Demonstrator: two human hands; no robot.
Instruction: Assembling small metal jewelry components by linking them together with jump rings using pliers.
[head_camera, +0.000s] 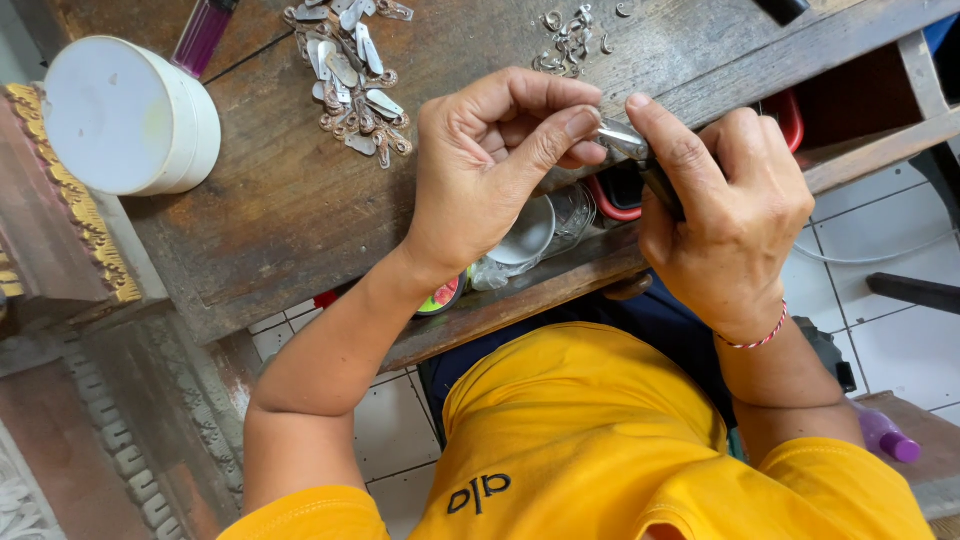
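Observation:
My left hand (495, 165) pinches a small metal piece between thumb and forefinger, right at the jaws of a pair of pliers (640, 160). My right hand (725, 215) grips the pliers' dark handles; a red string bracelet circles that wrist. Both hands hover over the front edge of a worn wooden workbench (290, 190). A pile of small flat metal tags (350, 75) lies on the bench beyond my left hand. A smaller heap of metal rings (570, 40) lies near the top edge.
A round white container (130, 115) stands at the bench's left, a purple lighter (205, 35) beside it. An open shelf under the bench holds clear cups (545, 225) and a red-rimmed item (790, 115). A purple-capped bottle (885, 435) lies at the right. White tiled floor below.

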